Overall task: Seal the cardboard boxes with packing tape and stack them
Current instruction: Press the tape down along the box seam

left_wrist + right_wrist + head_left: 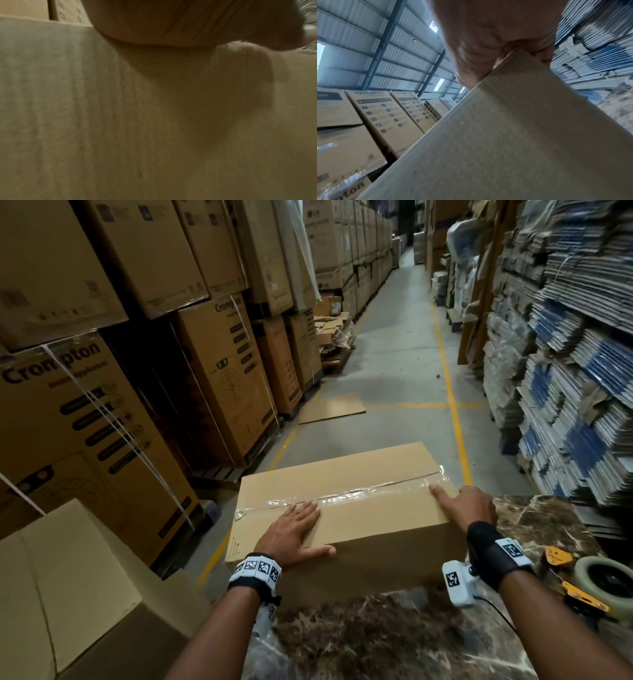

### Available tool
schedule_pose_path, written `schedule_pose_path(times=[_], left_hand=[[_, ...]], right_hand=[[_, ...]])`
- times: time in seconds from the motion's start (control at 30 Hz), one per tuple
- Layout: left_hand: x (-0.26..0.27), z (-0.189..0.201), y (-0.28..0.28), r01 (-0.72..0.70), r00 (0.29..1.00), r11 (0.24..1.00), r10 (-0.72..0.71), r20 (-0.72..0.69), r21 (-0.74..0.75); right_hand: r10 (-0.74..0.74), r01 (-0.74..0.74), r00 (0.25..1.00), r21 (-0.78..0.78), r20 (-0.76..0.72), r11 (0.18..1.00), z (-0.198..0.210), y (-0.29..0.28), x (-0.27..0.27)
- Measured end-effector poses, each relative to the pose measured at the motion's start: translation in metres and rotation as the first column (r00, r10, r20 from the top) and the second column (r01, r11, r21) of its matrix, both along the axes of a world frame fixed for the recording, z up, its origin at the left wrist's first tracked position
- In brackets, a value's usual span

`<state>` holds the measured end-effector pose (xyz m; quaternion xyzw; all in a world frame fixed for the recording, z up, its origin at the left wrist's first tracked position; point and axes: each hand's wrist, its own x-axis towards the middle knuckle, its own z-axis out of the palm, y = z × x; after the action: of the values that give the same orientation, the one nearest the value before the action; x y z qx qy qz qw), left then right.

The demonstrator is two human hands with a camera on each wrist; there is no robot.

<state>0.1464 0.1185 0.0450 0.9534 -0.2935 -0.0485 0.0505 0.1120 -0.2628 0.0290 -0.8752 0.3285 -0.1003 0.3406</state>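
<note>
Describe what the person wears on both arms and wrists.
Both forearms are bare, no sleeves or gloves. The left wrist carries a black strap topped by a white band printed with black square code markers. The right wrist has a wider black wrap with one white code tag, plus a white boxy camera unit bearing another code marker, and a thin black cable trailing from it.

Dim warehouse light; glare streaks the tape (346,494) on the cardboard box (342,474). Above it, stacks bend at the edges. The left wrist view is murky, perhaps shadowed.
</note>
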Motion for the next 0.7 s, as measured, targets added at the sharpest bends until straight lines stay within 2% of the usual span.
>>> schedule_pose_path(times=[0.2,0.27,0.37,0.4,0.47,0.53,0.6,0.7], left_hand=[[0.005,-0.012,0.008,0.073,0.986,0.996,-0.081,0.144,0.06],[0.003,-0.016,0.01,0.033,0.981,0.999,-0.035,0.188,0.01],[-0.002,-0.021,0.007,-0.027,0.968,0.996,0.046,0.246,-0.081],[-0.003,-0.024,0.006,-0.047,0.961,0.992,0.076,0.267,-0.116],[-0.005,-0.028,0.002,-0.11,0.946,0.975,0.162,0.28,-0.192],[-0.012,-0.029,-0.005,-0.22,0.941,0.945,0.271,0.201,-0.243],[-0.02,-0.03,-0.013,-0.317,0.933,0.896,0.354,0.069,-0.311],[-0.038,-0.03,-0.029,-0.336,0.94,0.844,0.325,-0.1,-0.418]], right_hand=[[-0.025,0.023,1.0,0.111,0.015,0.994,0.007,-0.005,-0.019],[-0.012,0.008,1.0,0.138,0.029,0.99,0.006,-0.003,-0.028],[0.021,-0.028,0.999,0.28,0.028,0.96,-0.026,-0.02,-0.031],[0.039,-0.044,0.999,0.336,0.021,0.941,-0.033,-0.022,-0.034],[0.036,-0.09,0.992,0.489,0.12,0.868,-0.021,-0.007,-0.052],[0.034,-0.128,0.984,0.566,0.174,0.815,-0.001,0.014,-0.071],[0.055,-0.161,0.98,0.593,0.193,0.789,0.001,0.021,-0.084],[0.125,-0.214,0.975,0.629,0.184,0.747,0.0,0.025,-0.096]])
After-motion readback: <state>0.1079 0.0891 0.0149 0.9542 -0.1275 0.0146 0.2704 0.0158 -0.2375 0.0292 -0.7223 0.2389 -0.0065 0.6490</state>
